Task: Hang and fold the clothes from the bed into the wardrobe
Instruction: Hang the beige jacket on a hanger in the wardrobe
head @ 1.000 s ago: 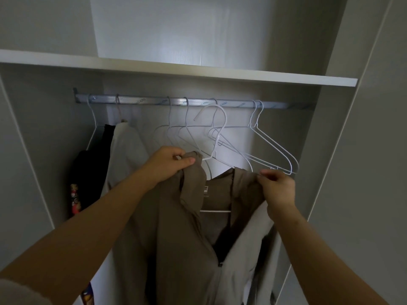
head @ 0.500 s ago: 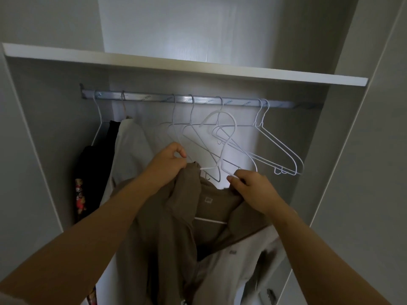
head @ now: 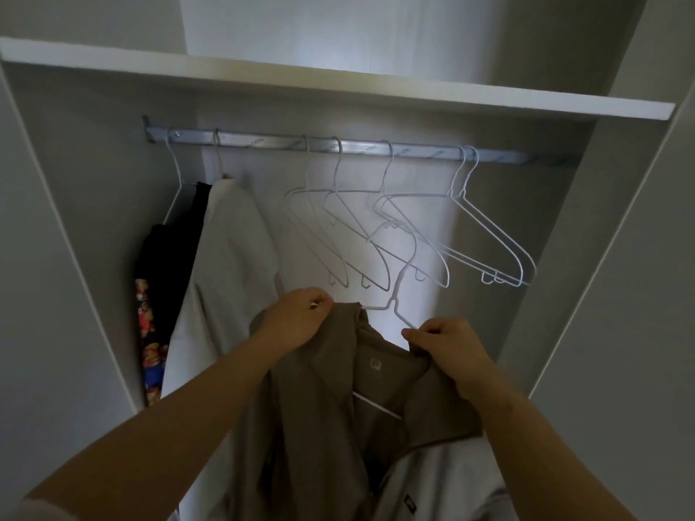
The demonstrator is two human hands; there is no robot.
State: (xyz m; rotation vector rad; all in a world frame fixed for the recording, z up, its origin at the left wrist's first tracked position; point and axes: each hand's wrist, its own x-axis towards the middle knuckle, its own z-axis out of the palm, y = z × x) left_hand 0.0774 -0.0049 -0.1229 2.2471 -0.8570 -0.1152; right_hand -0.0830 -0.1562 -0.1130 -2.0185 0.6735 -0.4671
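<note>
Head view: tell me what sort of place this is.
Probably a wardrobe: a metal rail carries empty wire hangers and a white garment, under a white shelf; a brown jacket is held up.

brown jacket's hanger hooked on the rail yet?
No, the hanger hook sits well below the rail while the left hand and right hand grip the brown jacket on it.

The jacket (head: 319, 426) and hanger (head: 394, 298) now sit lower, farther below the rail (head: 357, 146)
</note>
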